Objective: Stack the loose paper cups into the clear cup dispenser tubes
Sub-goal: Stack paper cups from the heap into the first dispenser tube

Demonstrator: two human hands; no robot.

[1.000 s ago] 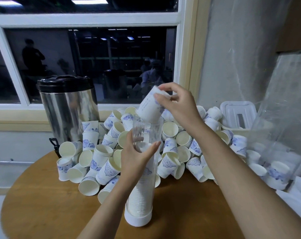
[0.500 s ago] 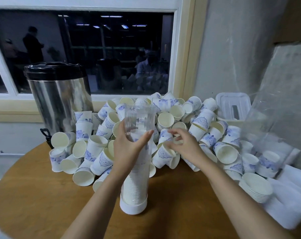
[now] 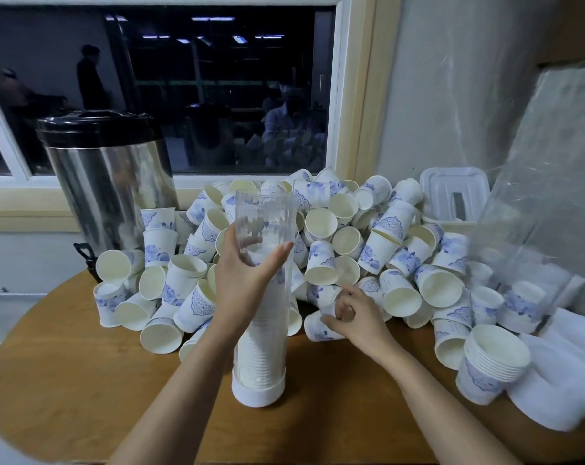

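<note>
Left hand [image 3: 247,280] holds one tube [image 3: 264,213] — right hand [image 3: 359,318] pinches one cup [image 3: 316,328].

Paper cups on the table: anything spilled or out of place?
Yes. Blue-patterned white paper cups lie tumbled in a heap, many on their sides, behind the upright clear plastic dispenser tube the left hand holds; the right hand grips one fallen cup.

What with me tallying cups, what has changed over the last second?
The right hand dropped from above the tube to the pile, its former load gone, and now grips a cup lying on its side. The left hand still holds the tube, upright on the table.
</note>
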